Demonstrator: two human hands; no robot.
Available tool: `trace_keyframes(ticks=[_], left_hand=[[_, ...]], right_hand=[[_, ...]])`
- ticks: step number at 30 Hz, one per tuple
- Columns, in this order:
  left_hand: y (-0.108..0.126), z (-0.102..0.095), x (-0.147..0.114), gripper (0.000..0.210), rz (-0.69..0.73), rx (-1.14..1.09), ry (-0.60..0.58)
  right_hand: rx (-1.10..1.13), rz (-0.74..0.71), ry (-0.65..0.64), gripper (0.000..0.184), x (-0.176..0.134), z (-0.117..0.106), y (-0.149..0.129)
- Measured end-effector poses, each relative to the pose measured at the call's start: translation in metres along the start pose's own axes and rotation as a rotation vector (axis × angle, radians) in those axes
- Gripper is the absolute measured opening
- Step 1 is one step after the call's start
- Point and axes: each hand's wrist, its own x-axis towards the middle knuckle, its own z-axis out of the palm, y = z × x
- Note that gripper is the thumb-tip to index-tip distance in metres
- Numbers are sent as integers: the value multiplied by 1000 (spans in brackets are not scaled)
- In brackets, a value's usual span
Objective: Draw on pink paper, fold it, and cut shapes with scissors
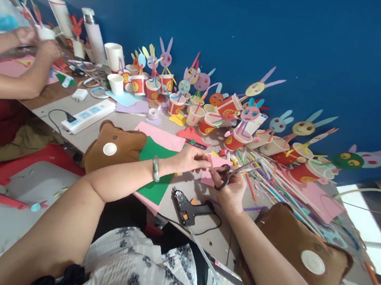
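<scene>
My right hand (232, 193) is wrapped round the dark handles of a pair of scissors (245, 167), whose blades point away to the upper right. Close beside it, the fingers of my left hand (192, 159) are pinched together; whatever is between the tips is too small to make out. Beneath the two hands lies a piece of pink paper (208, 177). A black hot glue gun (183, 206) rests on the table just in front of them. Green paper (154, 182) spreads under my left wrist, on top of more pink paper.
Paper cups with paper rabbits (237, 136) line the blue wall. Pipe cleaners (284, 188) lie to the right. Brown cushions (117, 146) flank me on the table. A power strip (89, 116) sits at left, near a flask (94, 37). Another person's hands (49, 48) work at far left.
</scene>
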Motion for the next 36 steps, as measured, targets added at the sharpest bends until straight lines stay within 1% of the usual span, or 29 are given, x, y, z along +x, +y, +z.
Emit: trace_keyframes(ticks=[4,8,11,15,18,23,27,31,36], left_hand=[[3,-1,-1,24,3,-32,4],[7,-3,-2,24,-2,-82,19],[9,-4,-2,23,-10,-133,39],[9,-3,-2,24,-40,-153,62],[9,-3,-1,24,-42,-152,79],[7,-3,-1,24,-4,-117,92],[7,-2,-1,21,13,-66,69],[7,-2,-1,21,17,-38,69],[-1,-3,1,25,56,-44,62]], right_hand=[[-26,20,3,23,-1,-1,-3],[-41,60,-25,17,-2,-2,-6],[-53,64,-39,17,-1,-1,-6],[-29,64,-7,18,1,-1,-2],[6,88,9,18,2,0,1],[70,132,35,21,1,1,3],[92,113,47,22,1,1,5],[79,92,45,22,1,1,7],[81,91,62,22,0,2,5]])
